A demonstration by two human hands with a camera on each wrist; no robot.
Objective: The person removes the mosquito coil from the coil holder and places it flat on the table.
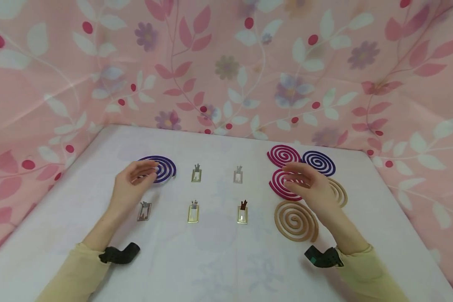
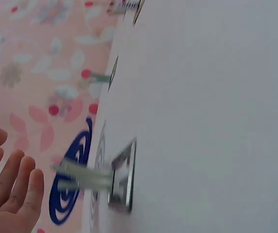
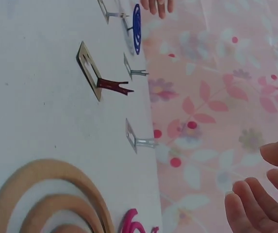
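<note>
My left hand (image 1: 134,178) hovers with loosely bent fingers in front of a blue mosquito coil (image 1: 167,167), hiding part of it. In the left wrist view these fingers (image 2: 17,187) hold nothing and stand apart from the blue coil (image 2: 83,145). That coil sits raised above the table on a small metal coil stand, as the right wrist view shows with its blue coil (image 3: 137,29). My right hand (image 1: 311,184) hangs over the coils on the right, partly covering a pink coil (image 1: 277,184). Nothing lies between the right fingers (image 3: 248,199).
Several small metal stands with upright prongs, among them a brown-pronged stand (image 1: 243,213) and a grey stand (image 1: 144,211), are spaced across the white table (image 1: 219,260). At right lie another pink coil (image 1: 283,156), a dark blue coil (image 1: 318,163) and tan coils (image 1: 295,221). Floral cloth (image 1: 226,67) walls the back.
</note>
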